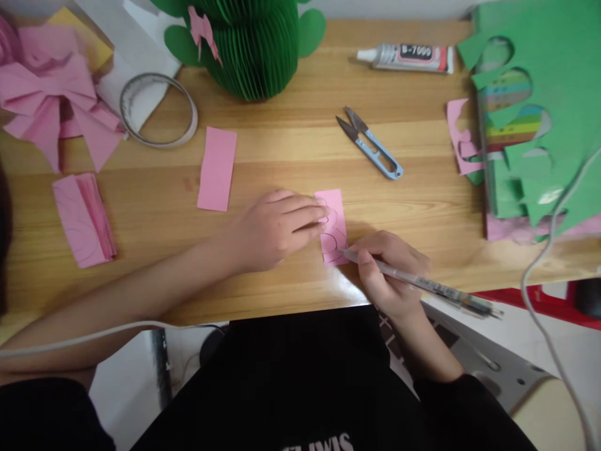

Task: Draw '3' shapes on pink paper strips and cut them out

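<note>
A small pink paper strip (335, 219) with curved pen lines lies near the table's front edge. My left hand (277, 228) rests flat on the table, its fingertips on the strip's left side and its fingers stretched out. My right hand (394, 272) is closed around a slim pen (436, 288), whose tip touches the lower right part of the strip. Another pink rectangle (217, 169) lies to the upper left of my left hand. Further left is a folded pink stack (84, 219) with curved lines on it. Blue thread snips (373, 147) lie beyond the strip.
At the back stand a green honeycomb paper piece (258, 50) and a glue tube (410, 57). A tape roll (188, 128) and pink paper bows (61, 94) are at left. Green cut sheets (563, 94) cover the right side, crossed by a white cable (539, 257).
</note>
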The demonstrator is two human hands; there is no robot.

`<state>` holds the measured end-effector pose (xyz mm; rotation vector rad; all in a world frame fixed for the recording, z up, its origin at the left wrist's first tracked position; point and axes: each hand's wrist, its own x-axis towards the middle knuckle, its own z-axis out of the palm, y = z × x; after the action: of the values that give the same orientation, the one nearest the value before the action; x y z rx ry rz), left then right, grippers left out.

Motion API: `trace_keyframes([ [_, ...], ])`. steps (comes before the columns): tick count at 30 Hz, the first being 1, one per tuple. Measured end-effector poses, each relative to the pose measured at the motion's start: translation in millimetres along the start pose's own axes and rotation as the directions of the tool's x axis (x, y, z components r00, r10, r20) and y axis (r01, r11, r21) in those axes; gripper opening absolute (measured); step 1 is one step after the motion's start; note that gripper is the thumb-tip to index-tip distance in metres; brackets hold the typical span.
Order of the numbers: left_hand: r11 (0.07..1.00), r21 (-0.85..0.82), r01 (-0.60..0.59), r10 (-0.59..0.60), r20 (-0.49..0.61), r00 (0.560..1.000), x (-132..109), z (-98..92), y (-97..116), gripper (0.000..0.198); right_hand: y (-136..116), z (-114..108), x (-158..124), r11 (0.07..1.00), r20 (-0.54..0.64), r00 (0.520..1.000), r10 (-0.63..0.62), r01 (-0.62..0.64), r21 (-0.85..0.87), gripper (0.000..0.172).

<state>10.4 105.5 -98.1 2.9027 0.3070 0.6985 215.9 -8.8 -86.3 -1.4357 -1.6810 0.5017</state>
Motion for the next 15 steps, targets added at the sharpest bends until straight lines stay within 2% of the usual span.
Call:
trace_keyframes([
  [9, 0.995, -0.074, 0.062, -0.059, 0.037, 0.998, -2.2, 0.8, 0.6, 0.028, -2.0, 0.1, 1.4, 1.000, 0.032, 0.999, -0.028, 0.027, 0.011, 0.015],
  [15, 1.000, -0.018, 0.017, -0.017, 0.006, 1.000, -0.1, -0.2, 0.5, 0.028, -2.8, -0.9, 2.2, 0.999, 0.063, 0.997, -0.036, 0.035, 0.028, 0.015],
])
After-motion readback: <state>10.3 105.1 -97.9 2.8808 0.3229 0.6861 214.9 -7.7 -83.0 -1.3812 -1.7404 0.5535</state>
